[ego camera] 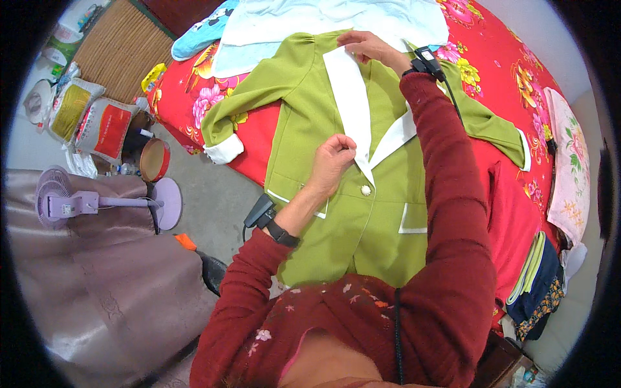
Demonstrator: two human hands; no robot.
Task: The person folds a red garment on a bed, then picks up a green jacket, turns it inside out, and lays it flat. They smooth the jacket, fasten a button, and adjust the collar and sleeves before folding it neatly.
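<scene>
A green jacket [315,111] with white lapels and white cuffs lies face up, its sleeves spread to either side. A round pale button [366,190] sits below the point where the lapels meet. My left hand [332,162] pinches the lower edge of the white lapel [347,87] on the left side. At that lapel's upper end, my right hand [371,48] has its curled fingers on the corner; their tips are partly hidden. The other white lapel [395,138] runs partly beneath my right forearm. White-edged pocket flaps [412,218] show lower down.
Beneath the jacket is a bed with a red floral cover [499,63]. White and light-blue cloth [335,19] lies beyond the collar. Folded clothes [533,271] and a pink floral pillow [567,160] are at right. A lilac fan [87,201] and packed sacks [106,128] are at left.
</scene>
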